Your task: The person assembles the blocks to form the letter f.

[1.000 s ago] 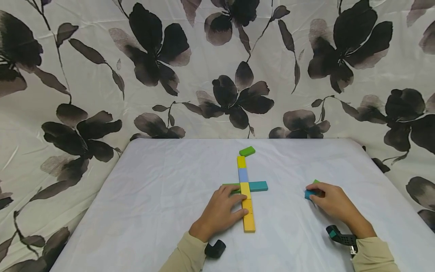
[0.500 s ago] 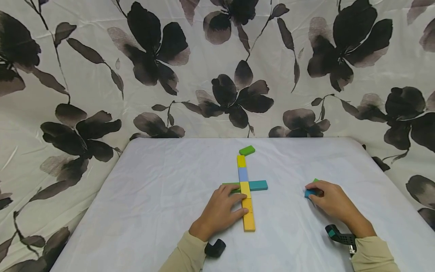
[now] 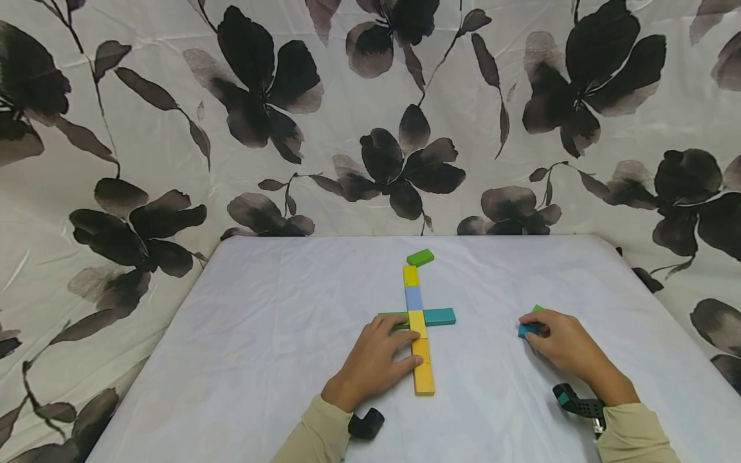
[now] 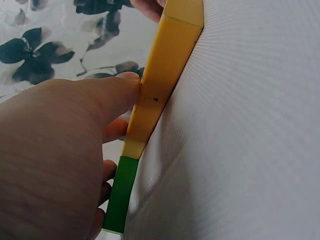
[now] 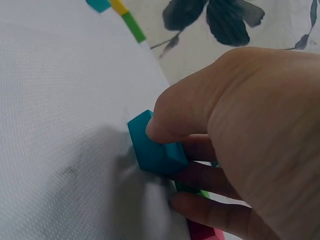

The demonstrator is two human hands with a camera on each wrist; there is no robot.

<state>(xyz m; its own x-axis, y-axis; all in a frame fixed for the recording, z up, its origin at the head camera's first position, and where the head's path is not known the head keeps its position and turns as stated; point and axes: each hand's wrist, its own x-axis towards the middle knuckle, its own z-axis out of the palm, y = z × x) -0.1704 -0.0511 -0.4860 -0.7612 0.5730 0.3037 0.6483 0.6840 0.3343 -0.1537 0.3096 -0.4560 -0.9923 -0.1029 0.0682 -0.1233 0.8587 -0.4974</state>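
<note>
while your left hand [image 3: 373, 361] rests spread fingers against yellow blocks [image 3: 424, 374], your right hand [image 3: 566, 341], farther right on the desk [image 3: 260, 334], pinches a blue block [image 5: 149, 150] between its fingers; a mostly hidden piece [image 3: 538, 308] behind it looks green.

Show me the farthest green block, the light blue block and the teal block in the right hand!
Farthest green block [image 3: 420, 256], head view, top face.
Light blue block [image 3: 413, 298], head view, top face.
Teal block [image 5: 151, 154], right wrist view, camera-facing side.

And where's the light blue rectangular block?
In the head view, just right of centre, the light blue rectangular block lies between two yellow rectangular blocks.
</note>
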